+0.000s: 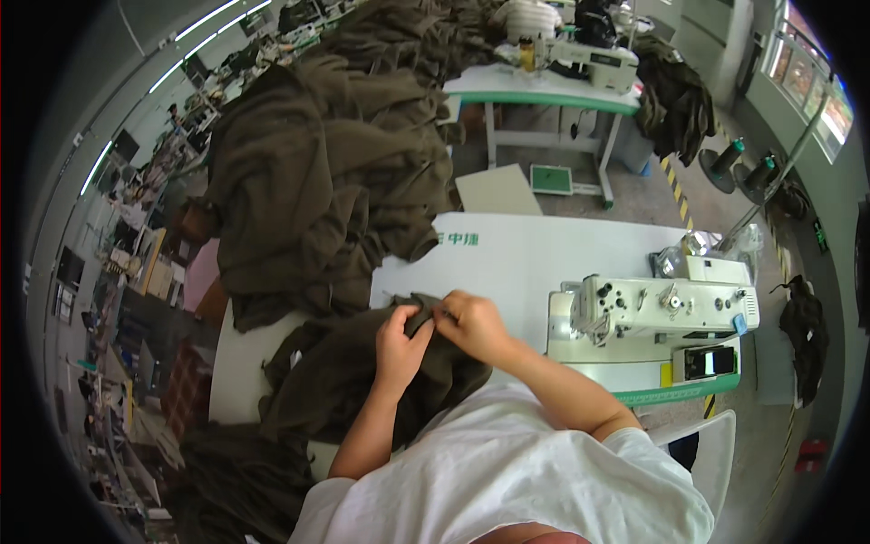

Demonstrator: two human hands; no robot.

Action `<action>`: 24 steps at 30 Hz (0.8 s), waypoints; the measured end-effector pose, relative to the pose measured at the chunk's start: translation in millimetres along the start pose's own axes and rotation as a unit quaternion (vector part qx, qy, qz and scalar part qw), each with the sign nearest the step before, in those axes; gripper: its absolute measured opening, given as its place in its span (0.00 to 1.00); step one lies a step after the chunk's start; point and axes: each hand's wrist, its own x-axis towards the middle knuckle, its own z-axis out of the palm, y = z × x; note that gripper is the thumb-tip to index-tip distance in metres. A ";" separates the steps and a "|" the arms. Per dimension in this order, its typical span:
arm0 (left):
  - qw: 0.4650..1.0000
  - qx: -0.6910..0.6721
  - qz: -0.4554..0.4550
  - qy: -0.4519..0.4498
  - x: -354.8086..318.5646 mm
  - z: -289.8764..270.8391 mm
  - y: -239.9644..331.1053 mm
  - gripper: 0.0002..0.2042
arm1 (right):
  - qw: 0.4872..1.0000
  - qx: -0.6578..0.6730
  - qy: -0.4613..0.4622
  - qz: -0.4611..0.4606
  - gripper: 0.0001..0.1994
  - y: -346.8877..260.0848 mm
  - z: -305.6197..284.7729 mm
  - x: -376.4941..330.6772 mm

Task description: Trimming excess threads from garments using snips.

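Brown cloth point(331, 367), head view: on the white surface point(521, 258), left of the sewing machine point(671, 304). My left grip point(401, 343) and right grip point(474, 325) pinch its bunched edge nearly closed, probably steadying the fold. Bigger cloth pile point(308, 172): left beyond the machine.

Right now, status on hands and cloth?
Left hand, right hand: both pinching cloth. Cloth dark brown, bunched. Nothing seen blocking hands; pile ahead-left, sewing machine right.

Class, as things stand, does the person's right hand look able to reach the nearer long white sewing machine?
Probably yes: bare white tabletop lies between the right hand and the sewing machine, though the hand may have to release the dark brown cloth.
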 end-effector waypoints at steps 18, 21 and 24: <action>0.999 0.001 -0.020 0.043 22.4 5.8 -42.5 0.07 | 0.988 -0.056 0.108 -0.098 0.06 10.0 34.3 11.3; 0.999 0.009 0.000 0.033 17.6 2.5 -43.2 0.07 | 0.990 -0.048 0.105 -0.086 0.07 8.8 37.5 4.1; 0.994 -0.111 -0.020 0.002 13.5 -2.9 -42.0 0.07 | 0.990 -0.045 0.101 -0.083 0.08 6.7 37.9 -0.3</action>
